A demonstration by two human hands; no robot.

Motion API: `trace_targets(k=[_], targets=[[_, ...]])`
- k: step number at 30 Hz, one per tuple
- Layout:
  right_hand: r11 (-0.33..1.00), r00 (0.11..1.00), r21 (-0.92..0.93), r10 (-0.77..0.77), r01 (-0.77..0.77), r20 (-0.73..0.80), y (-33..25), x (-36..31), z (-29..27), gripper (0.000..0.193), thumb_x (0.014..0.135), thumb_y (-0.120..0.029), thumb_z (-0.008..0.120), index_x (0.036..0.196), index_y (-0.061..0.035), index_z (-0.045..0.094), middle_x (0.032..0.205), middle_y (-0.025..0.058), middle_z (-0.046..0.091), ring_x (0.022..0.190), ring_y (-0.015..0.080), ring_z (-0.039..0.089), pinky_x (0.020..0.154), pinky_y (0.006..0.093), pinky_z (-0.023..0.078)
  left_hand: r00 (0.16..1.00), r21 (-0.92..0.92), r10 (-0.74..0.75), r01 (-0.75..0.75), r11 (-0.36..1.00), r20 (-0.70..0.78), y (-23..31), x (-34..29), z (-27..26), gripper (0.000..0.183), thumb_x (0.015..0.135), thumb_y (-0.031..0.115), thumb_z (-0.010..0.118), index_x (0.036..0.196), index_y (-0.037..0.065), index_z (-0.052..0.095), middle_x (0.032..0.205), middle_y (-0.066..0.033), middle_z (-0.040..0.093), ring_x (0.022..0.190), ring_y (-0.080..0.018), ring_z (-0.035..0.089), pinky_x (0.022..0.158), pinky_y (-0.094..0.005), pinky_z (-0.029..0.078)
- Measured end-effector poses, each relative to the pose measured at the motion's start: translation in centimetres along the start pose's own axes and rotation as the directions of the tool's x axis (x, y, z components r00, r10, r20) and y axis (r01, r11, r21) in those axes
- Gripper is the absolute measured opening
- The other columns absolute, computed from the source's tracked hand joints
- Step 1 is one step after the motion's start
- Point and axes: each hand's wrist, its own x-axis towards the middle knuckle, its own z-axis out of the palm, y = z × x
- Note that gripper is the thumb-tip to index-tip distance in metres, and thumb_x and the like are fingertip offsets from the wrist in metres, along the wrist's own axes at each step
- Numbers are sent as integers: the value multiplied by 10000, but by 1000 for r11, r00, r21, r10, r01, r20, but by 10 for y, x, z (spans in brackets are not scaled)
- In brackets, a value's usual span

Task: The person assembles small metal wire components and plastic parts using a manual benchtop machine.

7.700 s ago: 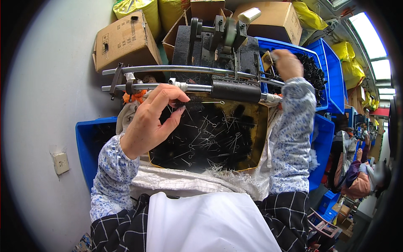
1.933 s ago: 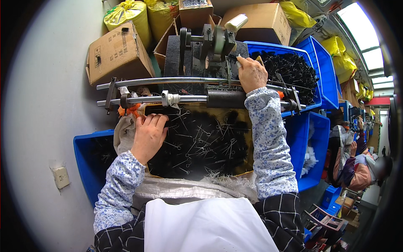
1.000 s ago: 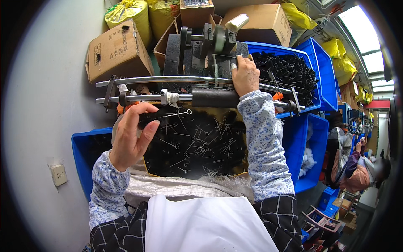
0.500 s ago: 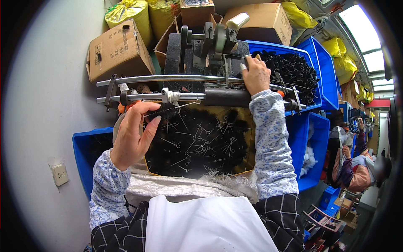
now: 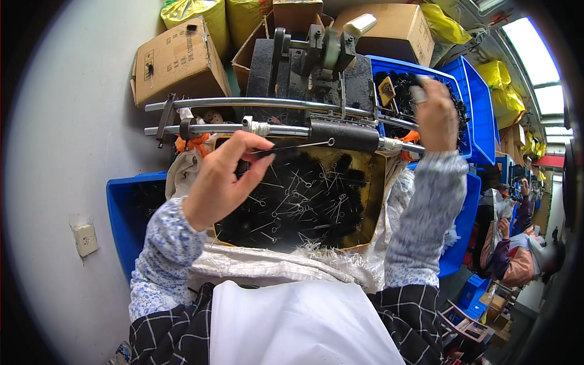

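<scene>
Got my left hand (image 5: 226, 177) pinching a skinny dark brush (image 5: 295, 147) by its bristle end, wire loop (image 5: 331, 142) pointing right, over the yellow tray (image 5: 375, 204) piled with more. Metal rails (image 5: 255, 102) run just past that, then my right hand (image 5: 435, 115), all blur above the blue crate (image 5: 463, 92) of black brushes (image 5: 401, 82) (honestly can't tell if it's gripping anything). Black machine (image 5: 260, 74) next to it, cardboard boxes (image 5: 179, 64) behind.

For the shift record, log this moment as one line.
left hand: pinching looped-wire brush, loop pointing right, over yellowish tray | right hand: blurred, over blue crate, grip unclear | in tray: dark brush pile
</scene>
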Motion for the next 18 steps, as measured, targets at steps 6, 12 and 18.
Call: trace_targets(k=[6, 12, 18], targets=[[674, 862, 694, -483, 253, 154, -121, -72, -8, 260, 766, -79, 584, 1016, -21, 544, 898, 125, 599, 806, 268, 603, 736, 351, 485, 993, -128, 20, -36, 991, -119, -8, 2, 30, 167, 820, 3, 572, 977, 5, 516, 869, -108, 594, 761, -166, 609, 688, -259, 481], [996, 994, 12, -93, 92, 58, -52, -10, 65, 220, 792, -75, 500, 982, -87, 610, 855, 72, 620, 855, 230, 584, 740, 342, 480, 872, 630, -240, -96, 771, 426, -41, -47, -6, 291, 751, 77, 628, 1029, 73, 542, 987, -67, 568, 960, -207, 529, 909, -369, 347], [993, 985, 14, -114, 113, 127, -55, 2, 84, 220, 808, -111, 495, 980, -104, 633, 879, 76, 631, 868, 233, 583, 752, 342, 475, 875, 727, -218, -195, 658, 432, -58, -64, 3, 220, 742, 114, 635, 958, 86, 609, 947, -60, 583, 979, -211, 517, 930, -401, 292]])
